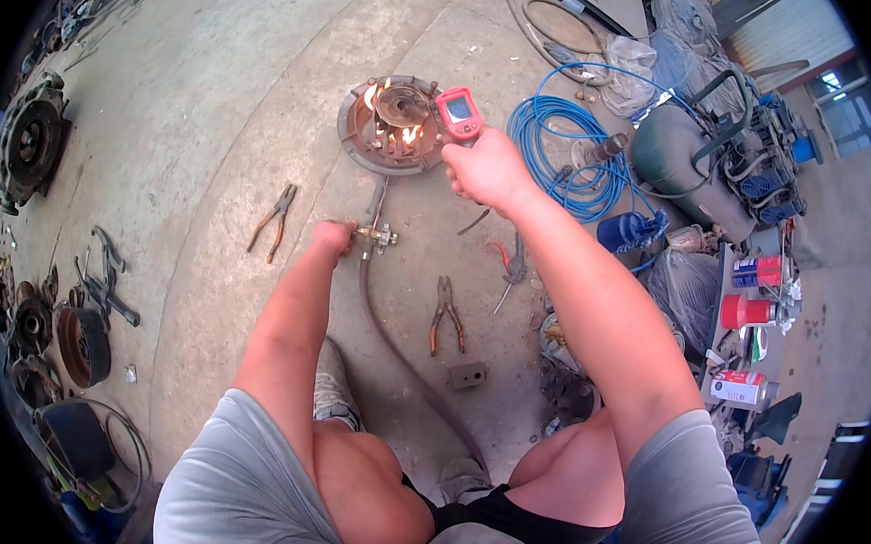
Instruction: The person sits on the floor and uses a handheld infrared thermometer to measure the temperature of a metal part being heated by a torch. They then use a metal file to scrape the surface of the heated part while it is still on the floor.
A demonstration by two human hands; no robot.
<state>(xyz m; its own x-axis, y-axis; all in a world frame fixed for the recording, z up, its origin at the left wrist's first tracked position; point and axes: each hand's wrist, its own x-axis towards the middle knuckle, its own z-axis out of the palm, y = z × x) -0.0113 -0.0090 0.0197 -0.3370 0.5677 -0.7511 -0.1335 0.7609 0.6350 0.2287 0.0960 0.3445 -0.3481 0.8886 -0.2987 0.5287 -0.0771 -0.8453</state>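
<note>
Right now the person squats on the grey concrete floor (249, 104) and heats a round rusty metal part sitting on a ring-shaped gas burner (390, 125), where orange flames lick up at the middle, far from the knees. The left hand (333, 238) is closed around the small brass valve (377, 238) at the near end of the burner's feed pipe, fingers pinched on it. The right hand (489, 169) is wrapped firmly around the grip of a red pistol-shaped infrared thermometer (458, 113), whose small screen faces the person while its nose points at the flames.

Judging by this, the step in hand is checking the heat while keeping the gas under control; the next move likely calls for a steady aim at the metal itself, not the flame, and a small, slow turn at the valve.

A dark rubber gas hose (400, 353) runs from the valve back between the legs. Counted on the floor: three pairs of pliers, one to the left with orange handles (274, 218), one near the hose (446, 314), one to the right (509, 268). One small dark metal block (468, 376) lies near the right knee. One coil of blue hose (557, 147) and one green compressor tank (681, 161) sit to the right.
</note>
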